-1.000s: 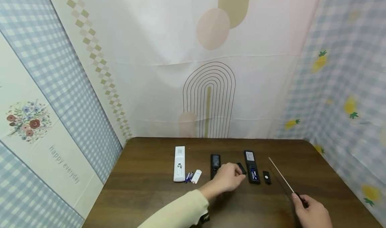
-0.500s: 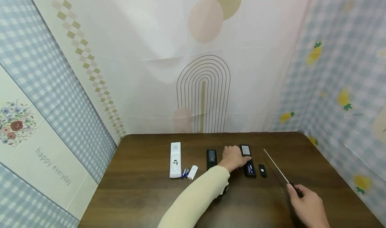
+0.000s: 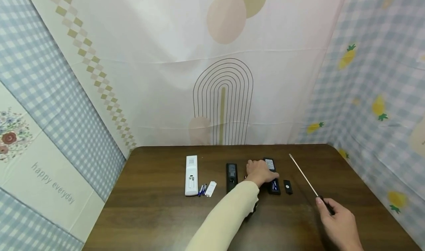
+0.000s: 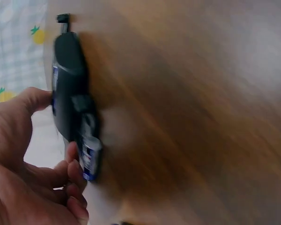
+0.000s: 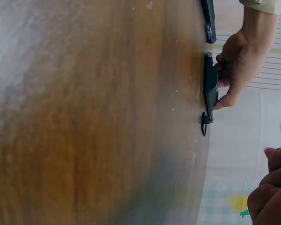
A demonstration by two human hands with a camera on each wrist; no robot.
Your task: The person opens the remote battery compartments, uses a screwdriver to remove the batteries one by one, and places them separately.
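Note:
My left hand reaches over the left side of a black remote control lying back up with blue batteries in its compartment. In the left wrist view its thumb meets the remote's edge, apart from the bent fingers. Those fingers are beside a blue-and-silver battery, and no clear grip shows. My right hand holds a long, thin screwdriver by its black handle, the shaft slanting up and left. A small black battery cover lies right of the remote.
Another black remote lies left of my left hand, partly hidden by the sleeve. Farther left are a white remote with its compartment uncovered, blue batteries and a white cover. The wooden table meets hanging cloth behind.
My left hand has moved right and away from the middle remote towards the right one. The black cover seen beside it earlier is now hidden from the head view. My right hand keeps the screwdriver.

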